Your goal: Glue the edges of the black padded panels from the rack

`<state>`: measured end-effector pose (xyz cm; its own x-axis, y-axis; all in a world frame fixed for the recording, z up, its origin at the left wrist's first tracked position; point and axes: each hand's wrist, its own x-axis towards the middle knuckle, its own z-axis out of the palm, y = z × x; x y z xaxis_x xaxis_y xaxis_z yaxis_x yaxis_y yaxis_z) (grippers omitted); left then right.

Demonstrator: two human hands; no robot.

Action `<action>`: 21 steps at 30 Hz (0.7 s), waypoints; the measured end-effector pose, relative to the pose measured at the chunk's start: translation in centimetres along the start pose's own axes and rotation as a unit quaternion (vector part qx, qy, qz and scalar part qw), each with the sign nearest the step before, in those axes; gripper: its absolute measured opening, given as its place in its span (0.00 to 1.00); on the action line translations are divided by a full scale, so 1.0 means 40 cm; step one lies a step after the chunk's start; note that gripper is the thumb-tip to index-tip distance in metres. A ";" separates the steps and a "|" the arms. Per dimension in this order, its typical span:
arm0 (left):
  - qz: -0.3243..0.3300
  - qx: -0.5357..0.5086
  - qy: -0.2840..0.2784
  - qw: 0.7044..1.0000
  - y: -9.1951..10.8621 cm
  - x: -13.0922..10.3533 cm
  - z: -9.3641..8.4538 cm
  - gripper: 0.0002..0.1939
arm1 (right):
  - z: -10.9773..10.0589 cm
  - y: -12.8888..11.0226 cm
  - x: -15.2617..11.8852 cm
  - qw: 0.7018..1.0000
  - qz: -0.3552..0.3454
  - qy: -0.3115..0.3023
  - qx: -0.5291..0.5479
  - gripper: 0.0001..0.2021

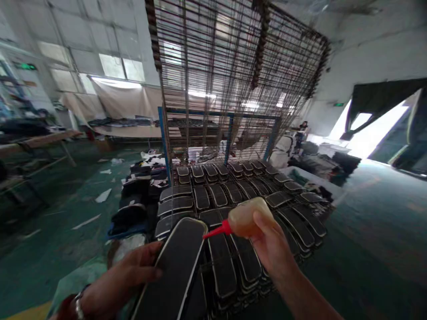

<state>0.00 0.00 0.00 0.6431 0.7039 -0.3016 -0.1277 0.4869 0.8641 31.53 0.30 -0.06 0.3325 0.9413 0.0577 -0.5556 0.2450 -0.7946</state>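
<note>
Above your rows of dark, light-edged panels point(220, 195) leans a wire-mesh rack point(260, 49). Your left hand point(142, 266) grips a round-cornered panel point(176, 262) before those rows; your right hand point(271, 242) is wrapped around an amber squeeze bottle point(246, 218), its red nozzle point(218, 230) at that panel's upper right edge.

Bare hands, with a silvery bracelet at one wrist.
The left hand point(142, 266) has the pale metallic bracelet point(79, 306) at its wrist, a rounded, shiny band, blurred in its finer detail; beside it shows a patch of dark red point(65, 306), sleeve or band, too unclear to tell. The right hand point(267, 238) and its forearm point(296, 284) are bare, fingertips to picture edge.
</note>
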 end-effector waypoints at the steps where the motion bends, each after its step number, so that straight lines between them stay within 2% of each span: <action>1: 0.001 -0.003 0.003 1.000 0.002 -0.002 0.001 0.21 | 0.001 0.004 -0.004 1.000 0.003 -0.003 0.001 0.22; 9: -0.007 -0.043 0.039 0.998 0.009 0.009 -0.011 0.18 | 0.015 0.034 -0.031 0.999 0.033 -0.017 0.000 0.22; 14: -0.017 -0.062 0.073 0.995 0.006 0.017 -0.016 0.17 | -0.002 0.059 -0.047 0.998 0.047 -0.029 -0.028 0.23; 21: -0.024 -0.085 0.129 0.988 0.010 0.018 -0.015 0.18 | 0.001 0.058 -0.096 0.991 0.046 -0.122 -0.025 0.21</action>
<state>-0.04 1.02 -0.10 0.4399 0.7753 -0.4532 -0.2397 0.5877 0.7728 28.94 -2.74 -2.11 0.0844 0.9889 0.1226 -0.5343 0.1488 -0.8321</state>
